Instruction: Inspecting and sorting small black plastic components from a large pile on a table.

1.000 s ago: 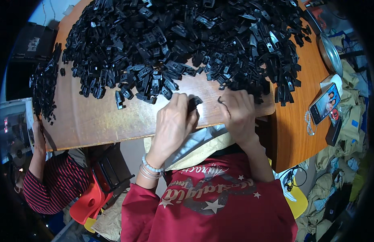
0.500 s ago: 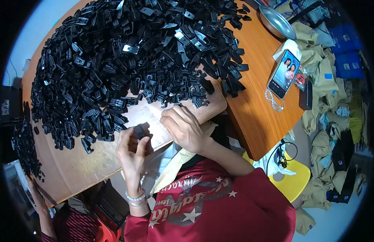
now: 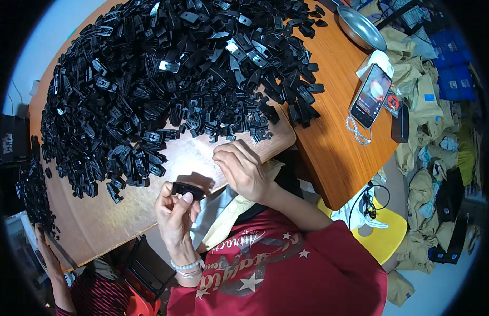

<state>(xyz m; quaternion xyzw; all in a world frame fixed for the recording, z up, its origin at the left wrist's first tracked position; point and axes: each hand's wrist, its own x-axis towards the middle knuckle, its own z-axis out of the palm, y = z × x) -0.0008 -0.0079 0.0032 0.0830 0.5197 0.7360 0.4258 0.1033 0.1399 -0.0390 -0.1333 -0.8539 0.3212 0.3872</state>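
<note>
Between the thumb and fingers of my left hand (image 3: 175, 218) is a black plastic clip piece (image 3: 188, 190), long and slightly curved, held just over the table's near edge. My right hand (image 3: 245, 173) is beside it, up and to the right, with its fingers curled in and pressed together; whatever they pinch is hidden. Beyond both hands a large heap of black plastic pieces (image 3: 134, 89) covers the table. Smaller hook-shaped black pieces (image 3: 223, 116) lie at the heap's near side, closest to my right hand.
A brown table (image 3: 339, 152) on the right bears a lit phone (image 3: 372, 95), a bead strap (image 3: 357, 131), a black box (image 3: 399, 125) and a metal pan (image 3: 362, 29). Below is a yellow stool (image 3: 384, 242). Another person's arm (image 3: 53, 268) reaches a second black pile (image 3: 33, 189) at left.
My left hand has come down toward me and turned the clip piece, so its long side now shows. My right hand has barely shifted. The phone's picture is different.
</note>
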